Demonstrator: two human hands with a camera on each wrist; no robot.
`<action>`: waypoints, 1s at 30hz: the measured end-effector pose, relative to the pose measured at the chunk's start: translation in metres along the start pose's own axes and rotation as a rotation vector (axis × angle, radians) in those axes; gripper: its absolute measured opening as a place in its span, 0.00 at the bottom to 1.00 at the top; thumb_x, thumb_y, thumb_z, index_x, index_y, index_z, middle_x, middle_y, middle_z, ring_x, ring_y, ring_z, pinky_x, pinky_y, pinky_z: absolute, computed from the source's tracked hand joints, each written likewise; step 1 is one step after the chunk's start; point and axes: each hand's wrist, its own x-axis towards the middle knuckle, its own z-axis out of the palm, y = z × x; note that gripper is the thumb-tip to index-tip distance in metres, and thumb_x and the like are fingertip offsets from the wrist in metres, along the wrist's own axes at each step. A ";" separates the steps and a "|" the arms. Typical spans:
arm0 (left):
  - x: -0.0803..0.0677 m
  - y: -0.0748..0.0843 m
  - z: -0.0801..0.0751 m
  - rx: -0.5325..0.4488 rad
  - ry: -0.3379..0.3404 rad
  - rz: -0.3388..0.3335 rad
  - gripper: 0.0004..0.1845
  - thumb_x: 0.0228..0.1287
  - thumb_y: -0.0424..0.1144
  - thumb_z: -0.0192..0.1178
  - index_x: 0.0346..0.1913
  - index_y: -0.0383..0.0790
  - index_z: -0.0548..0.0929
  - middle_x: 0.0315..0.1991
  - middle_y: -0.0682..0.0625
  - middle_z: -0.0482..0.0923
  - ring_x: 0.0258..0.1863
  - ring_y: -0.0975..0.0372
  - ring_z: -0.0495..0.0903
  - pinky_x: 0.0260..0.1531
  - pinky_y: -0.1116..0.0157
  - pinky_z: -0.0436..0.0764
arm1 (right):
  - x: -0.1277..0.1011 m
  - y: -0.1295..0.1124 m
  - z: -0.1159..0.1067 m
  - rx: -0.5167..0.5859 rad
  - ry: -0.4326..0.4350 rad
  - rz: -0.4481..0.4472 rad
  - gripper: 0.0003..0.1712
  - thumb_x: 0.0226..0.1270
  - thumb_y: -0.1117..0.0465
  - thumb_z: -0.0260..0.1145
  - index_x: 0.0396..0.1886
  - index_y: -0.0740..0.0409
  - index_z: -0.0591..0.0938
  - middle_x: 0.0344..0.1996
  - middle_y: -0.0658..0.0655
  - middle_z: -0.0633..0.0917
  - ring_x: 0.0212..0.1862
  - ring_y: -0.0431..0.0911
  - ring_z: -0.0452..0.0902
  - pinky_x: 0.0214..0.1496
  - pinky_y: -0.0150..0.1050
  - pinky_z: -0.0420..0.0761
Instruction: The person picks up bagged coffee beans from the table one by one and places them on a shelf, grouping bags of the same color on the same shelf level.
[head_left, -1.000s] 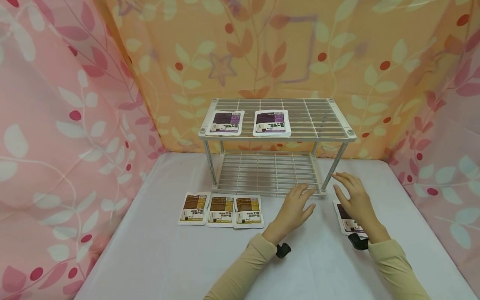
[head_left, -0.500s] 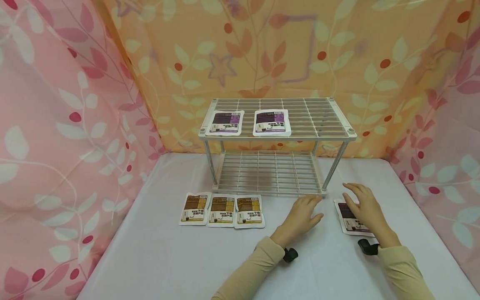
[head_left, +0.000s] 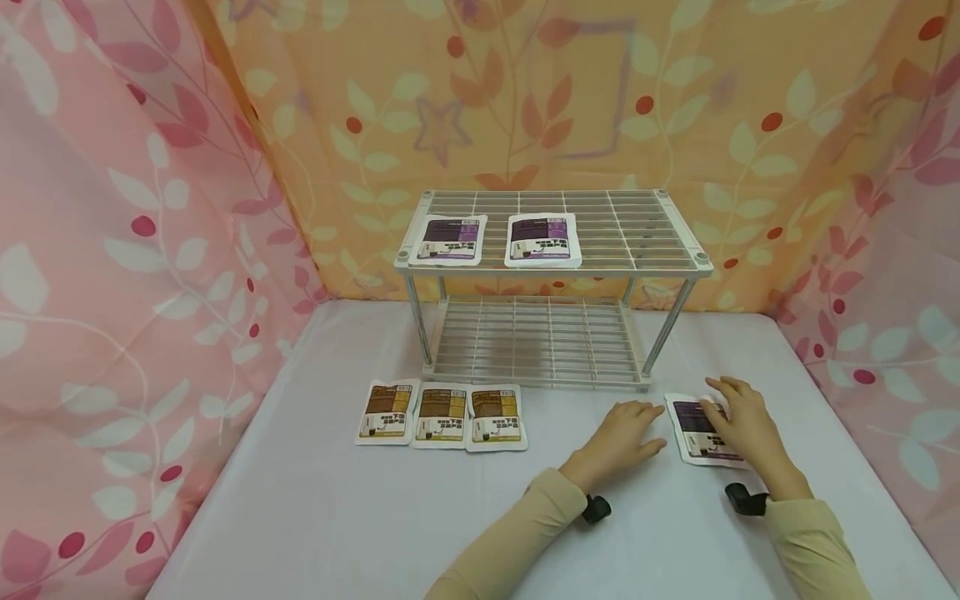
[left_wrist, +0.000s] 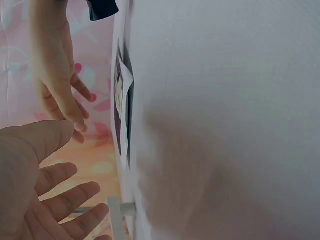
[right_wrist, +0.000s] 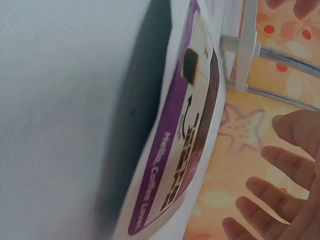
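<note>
A white coffee packet with a purple label [head_left: 692, 427] lies flat on the table at the right; its printing, "Hello, Coffee Lover", shows in the right wrist view on the packet [right_wrist: 172, 165]. Over its right side hovers my right hand [head_left: 753, 429], fingers spread and apart from it in the right wrist view. Just left of the packet, my left hand [head_left: 617, 443] is held above the table, fingers extended and holding nothing. The left wrist view has both the left hand [left_wrist: 30, 175] and the right hand [left_wrist: 55, 65] beside the packet [left_wrist: 122, 100].
A white two-tier wire rack [head_left: 637, 225] stands at the back. Two purple-labelled packets, one on the left [head_left: 450, 242] and one nearer the middle [head_left: 543, 240], lie on its top shelf. Three brown-and-yellow packets [head_left: 441, 417] lie in a row before it. Patterned cloth [head_left: 525, 100] surrounds the table.
Both hands have moved right and nearer to me, the left coming closer to the purple-labelled packet. My right hand has shifted towards its right side, leaving more of the packet visible.
</note>
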 end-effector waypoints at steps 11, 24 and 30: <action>0.008 0.008 0.015 0.003 -0.106 -0.028 0.28 0.66 0.56 0.50 0.66 0.47 0.67 0.61 0.54 0.70 0.62 0.65 0.67 0.63 0.66 0.64 | -0.010 0.012 -0.009 -0.054 -0.085 0.109 0.28 0.63 0.59 0.59 0.55 0.78 0.69 0.49 0.83 0.68 0.49 0.76 0.62 0.48 0.70 0.63; 0.014 0.016 0.022 -0.015 -0.170 -0.072 0.29 0.66 0.56 0.50 0.67 0.50 0.65 0.62 0.55 0.69 0.65 0.62 0.63 0.65 0.57 0.62 | -0.015 0.019 -0.015 -0.045 -0.286 0.199 0.32 0.66 0.58 0.57 0.57 0.83 0.63 0.45 0.84 0.72 0.47 0.74 0.68 0.47 0.65 0.69; 0.016 0.021 0.020 -0.023 -0.198 -0.082 0.30 0.65 0.57 0.50 0.68 0.53 0.64 0.63 0.57 0.68 0.66 0.62 0.63 0.65 0.56 0.62 | -0.017 0.017 -0.015 -0.030 -0.300 0.210 0.31 0.67 0.57 0.57 0.58 0.79 0.64 0.45 0.82 0.73 0.46 0.72 0.70 0.44 0.64 0.71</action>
